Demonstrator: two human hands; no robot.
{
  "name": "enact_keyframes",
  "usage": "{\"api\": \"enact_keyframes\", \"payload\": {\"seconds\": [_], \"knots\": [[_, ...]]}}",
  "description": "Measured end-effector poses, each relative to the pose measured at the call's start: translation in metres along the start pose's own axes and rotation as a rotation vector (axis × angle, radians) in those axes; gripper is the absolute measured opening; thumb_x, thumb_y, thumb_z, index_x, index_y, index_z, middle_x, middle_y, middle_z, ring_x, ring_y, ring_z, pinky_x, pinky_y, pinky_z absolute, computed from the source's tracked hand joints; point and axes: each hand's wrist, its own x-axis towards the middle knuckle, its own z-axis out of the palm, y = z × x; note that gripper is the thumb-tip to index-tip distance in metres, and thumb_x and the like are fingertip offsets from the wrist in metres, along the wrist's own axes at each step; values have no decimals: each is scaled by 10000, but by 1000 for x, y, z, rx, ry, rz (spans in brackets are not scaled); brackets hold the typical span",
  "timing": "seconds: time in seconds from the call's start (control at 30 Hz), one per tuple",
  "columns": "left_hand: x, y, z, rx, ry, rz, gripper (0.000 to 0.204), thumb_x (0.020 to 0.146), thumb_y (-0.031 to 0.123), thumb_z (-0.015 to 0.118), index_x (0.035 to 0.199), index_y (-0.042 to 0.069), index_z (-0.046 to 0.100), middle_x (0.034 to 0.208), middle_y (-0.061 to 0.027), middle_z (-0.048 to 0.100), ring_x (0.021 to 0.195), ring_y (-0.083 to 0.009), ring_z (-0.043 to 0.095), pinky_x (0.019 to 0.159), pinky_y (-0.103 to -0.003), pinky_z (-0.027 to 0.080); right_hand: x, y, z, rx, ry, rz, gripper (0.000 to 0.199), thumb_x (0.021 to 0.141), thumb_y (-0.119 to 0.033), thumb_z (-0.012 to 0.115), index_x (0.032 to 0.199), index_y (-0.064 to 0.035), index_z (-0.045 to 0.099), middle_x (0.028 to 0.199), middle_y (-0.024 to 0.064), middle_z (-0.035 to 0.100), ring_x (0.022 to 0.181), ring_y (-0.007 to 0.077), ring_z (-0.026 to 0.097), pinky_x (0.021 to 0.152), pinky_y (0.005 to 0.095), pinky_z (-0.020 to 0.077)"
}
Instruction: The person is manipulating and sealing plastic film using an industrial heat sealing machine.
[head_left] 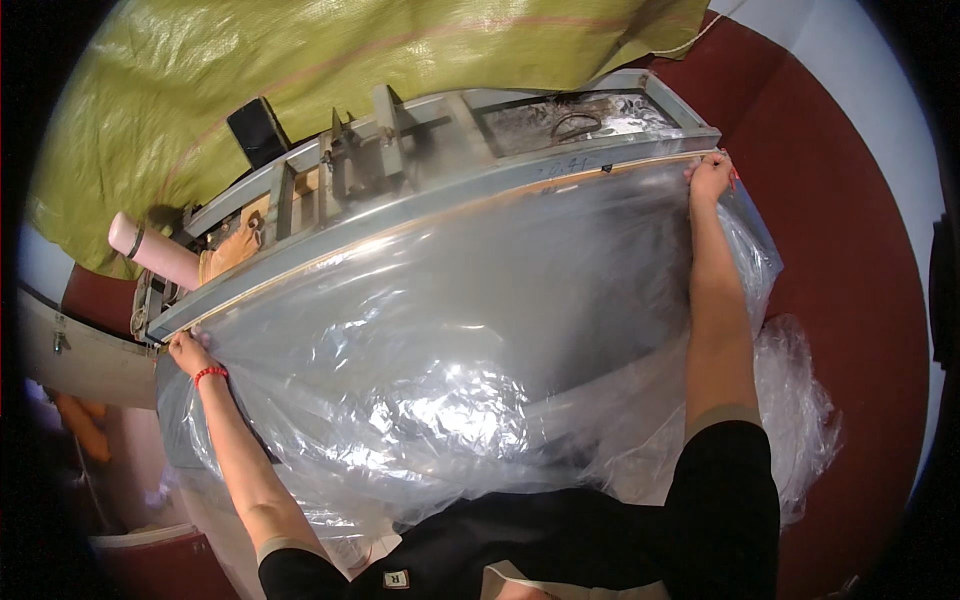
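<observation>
A wide sheet of clear plastic film (440, 310) stretches between my hands, its far edge lying along an orange-brown strip (440, 211) on a long grey metal frame (380, 207). At the frame's left end, my left hand (190, 352) is closed in a pinch on the film's corner. My right hand (711, 178) pinches the film near the frame's right end, with something small and red by its fingers. The pinched edge is partly hidden by the fingers of both hands. Wrinkled and shiny, the film hangs down toward my body.
Crossbars and metal fittings fill the frame's inside. A pink bottle (155, 252) and an orange-tan glove or cloth (232, 252) rest at its left. Behind lie a black phone-like object (258, 133) and a yellow-green woven sheet (330, 50). More film (795, 420) bunches at right, over dark red floor (850, 300).
</observation>
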Motion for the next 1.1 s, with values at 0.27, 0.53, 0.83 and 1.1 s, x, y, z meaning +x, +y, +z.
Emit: {"api": "enact_keyframes", "payload": {"seconds": [0.27,0.53,0.83,1.1], "knots": [[-22,41,-23,54,-415,3,31,796,92,529,806,62,532,747,9,531,658,-76,490,596,-195,390,-18,-44,-34,-165,-289,-269,307,791,-290,578,806,11,640,759,85,621,644,120,558,644,247,439],[-116,157,-53,57,-699,237,40,795,22,502,791,52,528,764,10,524,732,-80,498,687,-212,399,-9,-88,-99,-480,179,-616,208,793,-175,519,888,-25,627,886,103,624,824,199,571,759,311,425],[-163,204,-111,-33,-788,235,44,778,3,524,816,26,523,821,-24,550,796,-106,511,739,-233,403,-358,-284,66,222,-1333,-883,315,735,-138,619,1027,-49,543,1042,91,531,1003,213,490,876,305,371],[-171,228,-146,303,-834,370,73,783,37,531,847,7,550,799,-18,564,745,-95,521,693,-227,419,-480,-272,92,422,-1972,-180,213,744,-225,636,780,-19,594,715,1,574,724,87,527,671,233,425]]}}
